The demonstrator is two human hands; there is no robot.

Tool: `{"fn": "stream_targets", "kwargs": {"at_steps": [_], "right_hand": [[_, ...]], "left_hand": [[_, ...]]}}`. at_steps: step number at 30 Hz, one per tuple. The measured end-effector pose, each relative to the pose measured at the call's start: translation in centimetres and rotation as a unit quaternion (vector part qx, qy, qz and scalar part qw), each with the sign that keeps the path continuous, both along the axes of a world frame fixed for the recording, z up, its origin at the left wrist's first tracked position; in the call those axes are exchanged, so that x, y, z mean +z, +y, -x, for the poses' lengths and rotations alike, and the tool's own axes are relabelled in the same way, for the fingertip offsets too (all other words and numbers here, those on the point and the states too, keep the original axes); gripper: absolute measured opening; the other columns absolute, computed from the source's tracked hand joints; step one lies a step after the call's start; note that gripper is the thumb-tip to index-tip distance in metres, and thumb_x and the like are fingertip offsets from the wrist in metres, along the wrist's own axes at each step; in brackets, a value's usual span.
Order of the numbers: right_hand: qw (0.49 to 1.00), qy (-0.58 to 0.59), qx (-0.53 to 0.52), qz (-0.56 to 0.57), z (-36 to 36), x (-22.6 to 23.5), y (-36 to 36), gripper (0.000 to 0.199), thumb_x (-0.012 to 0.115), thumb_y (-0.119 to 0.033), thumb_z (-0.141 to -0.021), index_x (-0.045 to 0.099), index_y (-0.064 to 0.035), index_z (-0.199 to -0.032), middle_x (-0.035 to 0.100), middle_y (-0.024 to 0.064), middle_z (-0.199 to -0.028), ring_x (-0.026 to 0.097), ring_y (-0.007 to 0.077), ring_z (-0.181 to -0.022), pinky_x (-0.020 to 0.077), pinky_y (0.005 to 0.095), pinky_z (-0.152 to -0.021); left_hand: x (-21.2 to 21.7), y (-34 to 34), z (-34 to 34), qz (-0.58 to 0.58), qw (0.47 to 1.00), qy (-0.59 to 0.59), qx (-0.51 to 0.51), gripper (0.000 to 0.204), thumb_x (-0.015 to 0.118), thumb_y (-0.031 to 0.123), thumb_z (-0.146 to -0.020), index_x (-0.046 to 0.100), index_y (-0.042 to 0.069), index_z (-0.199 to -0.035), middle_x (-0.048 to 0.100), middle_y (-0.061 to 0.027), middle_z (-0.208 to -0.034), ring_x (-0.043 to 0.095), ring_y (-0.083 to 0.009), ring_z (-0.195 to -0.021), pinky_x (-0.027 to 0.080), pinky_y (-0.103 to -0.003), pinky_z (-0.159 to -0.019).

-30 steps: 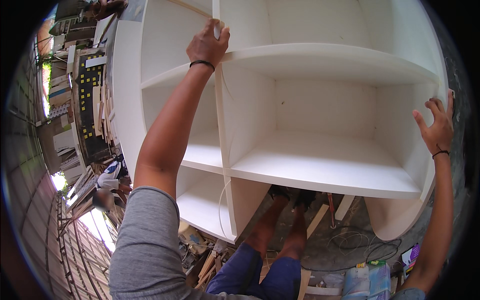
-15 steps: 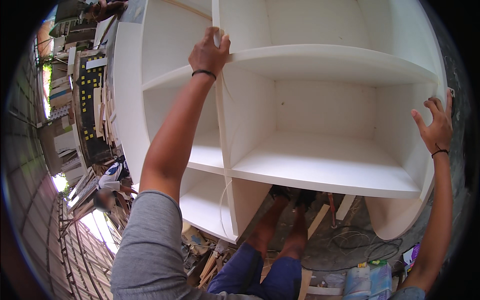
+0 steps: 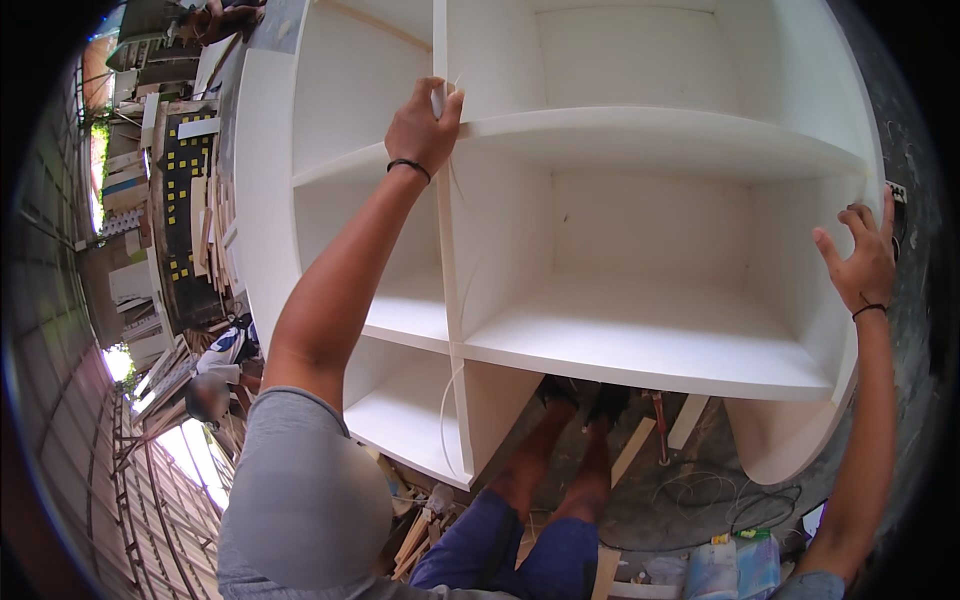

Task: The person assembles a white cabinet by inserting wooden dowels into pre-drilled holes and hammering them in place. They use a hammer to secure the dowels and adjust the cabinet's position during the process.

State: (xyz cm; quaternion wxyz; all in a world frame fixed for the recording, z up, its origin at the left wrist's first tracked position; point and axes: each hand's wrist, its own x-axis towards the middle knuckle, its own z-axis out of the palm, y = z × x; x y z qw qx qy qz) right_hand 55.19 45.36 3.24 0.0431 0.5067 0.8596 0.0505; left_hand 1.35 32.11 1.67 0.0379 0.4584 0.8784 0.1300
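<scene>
A large white shelf unit (image 3: 640,365) with open compartments fills the middle of the view. My left hand (image 3: 422,132) is closed around the front edge of its upright divider (image 3: 447,250), near a shelf joint, thumb on one side and fingers on the other. Whether it also holds something small is unclear. A thin pale strip (image 3: 446,415) curls loose along the divider's lower part, with another bit poking out by my thumb. My right hand (image 3: 864,258) rests at the unit's right side panel, fingers spread and holding nothing.
My legs (image 3: 560,480) stand below the unit's lower edge. Near them on the floor lie a red-handled tool (image 3: 661,430), wood strips (image 3: 632,452), a dark cable (image 3: 765,508) and a blue plastic package (image 3: 757,565). Another person (image 3: 215,385) is at far left, near stacked boards.
The view has shifted slightly, so the unit sits a little lower in it. My left hand stays at the divider by the shelf joint. My right hand stays open at the side panel.
</scene>
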Motion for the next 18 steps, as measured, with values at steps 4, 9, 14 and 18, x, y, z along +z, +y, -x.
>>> {"fn": "stream_targets", "kwargs": {"at_steps": [4, 9, 14, 18], "right_hand": [[1.000, 0.010, -0.010, 0.014, 0.8, 0.8, -0.4, 0.045, 0.072, -0.044, -0.081, 0.067, -0.0041, -0.102, 0.062, 0.0083, -0.120, 0.024, 0.0340, -0.145, 0.0386, 0.0510, -0.108], [0.999, 0.019, -0.008, 0.027, 1.0, 1.0, -0.2, 0.046, 0.073, -0.045, -0.081, 0.068, -0.0041, -0.101, 0.062, 0.0085, -0.119, 0.023, 0.0342, -0.145, 0.0382, 0.0505, -0.108], [1.000, 0.025, -0.002, 0.015, 0.2, 0.7, 0.0, 0.046, 0.072, -0.045, -0.081, 0.068, -0.0039, -0.101, 0.061, 0.0080, -0.119, 0.022, 0.0340, -0.145, 0.0380, 0.0497, -0.108], [0.999, 0.018, -0.010, 0.025, 0.7, 0.9, -0.2, 0.046, 0.072, -0.046, -0.081, 0.068, -0.0047, -0.102, 0.061, 0.0073, -0.120, 0.022, 0.0343, -0.145, 0.0376, 0.0495, -0.109]], "left_hand": [[0.2, 2.0, 3.1, -0.124, 0.987, -0.079, 0.068, 0.046, 0.056, 0.045, -0.092, 0.055, 0.006, -0.117, 0.069, -0.0114, -0.081, 0.067, -0.0260, -0.076, 0.051, -0.037, -0.068], [3.4, 5.1, 5.0, -0.231, 0.931, -0.262, 0.101, 0.045, 0.059, 0.041, -0.094, 0.053, 0.000, -0.112, 0.064, -0.0056, -0.078, 0.062, -0.0134, -0.067, 0.046, -0.027, -0.059], [3.6, 2.1, 2.4, -0.148, 0.917, -0.356, 0.098, 0.043, 0.058, 0.039, -0.095, 0.051, 0.000, -0.111, 0.065, -0.0098, -0.087, 0.063, -0.0137, -0.068, 0.047, -0.026, -0.058], [3.4, -0.6, 1.6, -0.186, 0.875, -0.423, 0.146, 0.034, 0.056, 0.034, -0.097, 0.054, 0.001, -0.103, 0.065, -0.0080, -0.088, 0.062, -0.0127, -0.075, 0.047, -0.026, -0.067]]}}
